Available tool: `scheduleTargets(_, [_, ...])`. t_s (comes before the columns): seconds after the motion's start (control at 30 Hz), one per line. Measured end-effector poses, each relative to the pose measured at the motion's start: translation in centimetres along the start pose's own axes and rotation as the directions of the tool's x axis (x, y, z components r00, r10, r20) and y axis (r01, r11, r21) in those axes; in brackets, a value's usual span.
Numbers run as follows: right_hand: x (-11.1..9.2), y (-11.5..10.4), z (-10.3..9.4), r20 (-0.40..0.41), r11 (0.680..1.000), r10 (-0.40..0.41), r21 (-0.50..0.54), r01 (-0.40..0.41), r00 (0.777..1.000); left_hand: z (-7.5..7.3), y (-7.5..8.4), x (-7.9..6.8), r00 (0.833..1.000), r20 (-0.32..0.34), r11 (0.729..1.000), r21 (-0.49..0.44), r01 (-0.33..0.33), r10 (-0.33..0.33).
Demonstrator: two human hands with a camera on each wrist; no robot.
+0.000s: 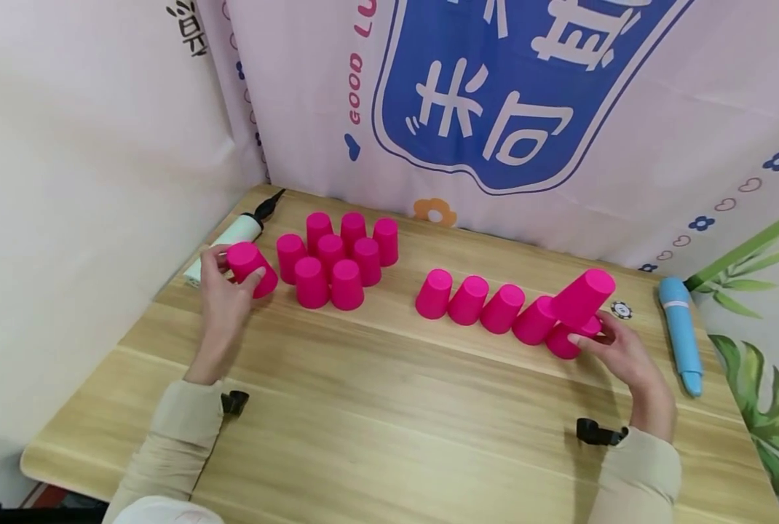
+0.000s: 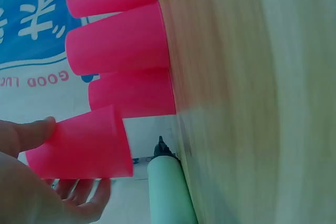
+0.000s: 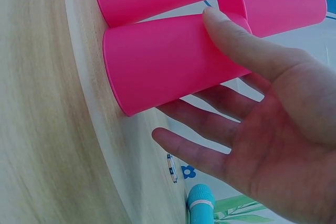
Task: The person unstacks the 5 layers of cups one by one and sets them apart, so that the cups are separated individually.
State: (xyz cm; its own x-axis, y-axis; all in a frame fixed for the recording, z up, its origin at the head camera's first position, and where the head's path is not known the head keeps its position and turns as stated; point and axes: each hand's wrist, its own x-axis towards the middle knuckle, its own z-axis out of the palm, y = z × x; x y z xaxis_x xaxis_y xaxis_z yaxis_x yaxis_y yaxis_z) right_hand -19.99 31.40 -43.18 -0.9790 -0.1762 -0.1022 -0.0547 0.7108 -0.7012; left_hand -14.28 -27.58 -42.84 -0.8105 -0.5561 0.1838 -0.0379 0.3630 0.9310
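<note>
My left hand (image 1: pixel 224 295) grips a tilted pink cup (image 1: pixel 248 266) between thumb and fingers. The left wrist view shows that cup (image 2: pixel 84 148) raised off the table, beside a cluster of upside-down pink cups (image 1: pixel 312 284). At the right, my right hand (image 1: pixel 625 349) pinches the end pink cup (image 1: pixel 563 340) of a row, thumb on the near side and fingers behind. In the right wrist view this cup (image 3: pixel 168 61) stands mouth down. Another pink cup (image 1: pixel 586 295) rests higher, across the tops of the last two cups in the row.
A mint-green pump (image 1: pixel 232 236) with a black nozzle lies behind my left hand. To the right lie a blue microphone-shaped object (image 1: pixel 681 335) and a small round chip (image 1: pixel 622 310). The wooden table (image 1: pixel 396 422) meets a printed cloth (image 1: pixel 311 109) at its back edge.
</note>
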Motion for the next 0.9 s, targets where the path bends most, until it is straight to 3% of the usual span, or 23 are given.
scheduleTargets(0.23, [-0.1,0.3,0.2,-0.008,1.000,0.007,0.004,-0.007,1.000,0.8,-0.6,0.4,0.988,0.148,0.997,0.066,-0.040,0.030])
scheduleTargets(0.6, [0.1,0.3,-0.1,-0.001,1.000,0.009,0.027,-0.009,1.000,1.7,-1.1,0.7,0.970,0.232,0.979,0.169,-0.111,0.070])
scheduleTargets(0.9, [0.6,0.3,-0.6,-0.002,0.999,-0.023,0.037,0.023,1.000,1.7,-1.0,0.4,0.958,0.282,0.969,0.217,-0.118,0.053])
